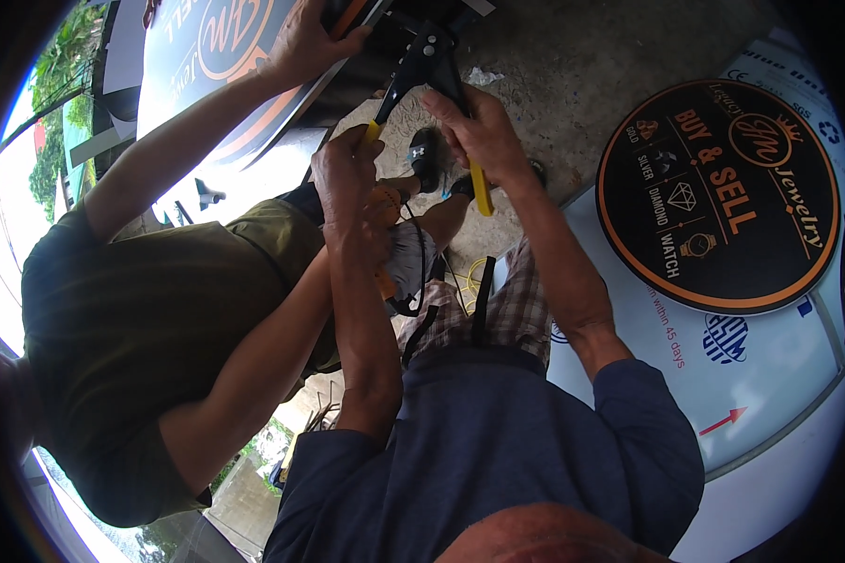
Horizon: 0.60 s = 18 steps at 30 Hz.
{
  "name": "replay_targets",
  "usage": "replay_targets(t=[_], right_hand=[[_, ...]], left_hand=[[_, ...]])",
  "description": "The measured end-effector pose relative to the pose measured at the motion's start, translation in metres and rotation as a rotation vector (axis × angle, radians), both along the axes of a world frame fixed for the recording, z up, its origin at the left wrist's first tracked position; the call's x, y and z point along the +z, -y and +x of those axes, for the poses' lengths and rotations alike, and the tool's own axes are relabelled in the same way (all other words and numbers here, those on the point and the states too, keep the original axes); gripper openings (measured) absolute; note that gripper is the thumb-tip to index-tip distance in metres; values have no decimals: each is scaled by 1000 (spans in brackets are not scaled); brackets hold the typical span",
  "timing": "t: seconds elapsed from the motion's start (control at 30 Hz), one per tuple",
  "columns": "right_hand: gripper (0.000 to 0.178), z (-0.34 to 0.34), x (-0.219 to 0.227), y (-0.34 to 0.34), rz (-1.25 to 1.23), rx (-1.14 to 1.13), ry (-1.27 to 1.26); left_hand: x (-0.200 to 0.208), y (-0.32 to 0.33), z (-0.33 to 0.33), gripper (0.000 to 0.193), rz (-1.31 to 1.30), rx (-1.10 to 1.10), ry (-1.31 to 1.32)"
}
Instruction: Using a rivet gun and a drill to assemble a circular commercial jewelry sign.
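Observation:
Both of my hands are on a black hand riveter (pixel 429 58) with yellow grips, its handles spread apart. My left hand (pixel 345 174) is closed round the grip on the left. My right hand (pixel 483 134) wraps the other handle, whose yellow end sticks out below my fingers. The riveter's head is up by the edge of a round sign panel (pixel 197 103); whether its nose touches anything, I cannot tell. A co-worker's hand (pixel 310 42) rests on that panel's edge. Behind my left forearm, an orange power tool (pixel 385 205) with a black cord is partly hidden, near the co-worker's other arm.
The co-worker in an olive shirt (pixel 160 347) stands close on my left. To my right, a round black sign with an orange rim (pixel 718 197) lies on a film-covered pale blue sheet (pixel 629 347). A yellow cord (pixel 476 281) runs over the concrete floor (pixel 554 84).

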State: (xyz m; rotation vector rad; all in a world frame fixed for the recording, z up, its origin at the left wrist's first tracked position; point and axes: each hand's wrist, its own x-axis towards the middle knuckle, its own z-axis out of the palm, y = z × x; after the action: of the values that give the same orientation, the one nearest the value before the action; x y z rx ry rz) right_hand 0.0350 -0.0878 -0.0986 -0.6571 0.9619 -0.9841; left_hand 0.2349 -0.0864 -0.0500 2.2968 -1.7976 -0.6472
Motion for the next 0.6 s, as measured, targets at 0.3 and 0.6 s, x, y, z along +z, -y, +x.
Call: replay_targets(t=[0.3,0.6], right_hand=[[34,4,1,2,-15,-60,179],[42,69,-19,16,25,-173,811]], left_hand=[[3,-7,-6,37,-95,-21,70],[13,-34,-25,141,22,-125,15]])
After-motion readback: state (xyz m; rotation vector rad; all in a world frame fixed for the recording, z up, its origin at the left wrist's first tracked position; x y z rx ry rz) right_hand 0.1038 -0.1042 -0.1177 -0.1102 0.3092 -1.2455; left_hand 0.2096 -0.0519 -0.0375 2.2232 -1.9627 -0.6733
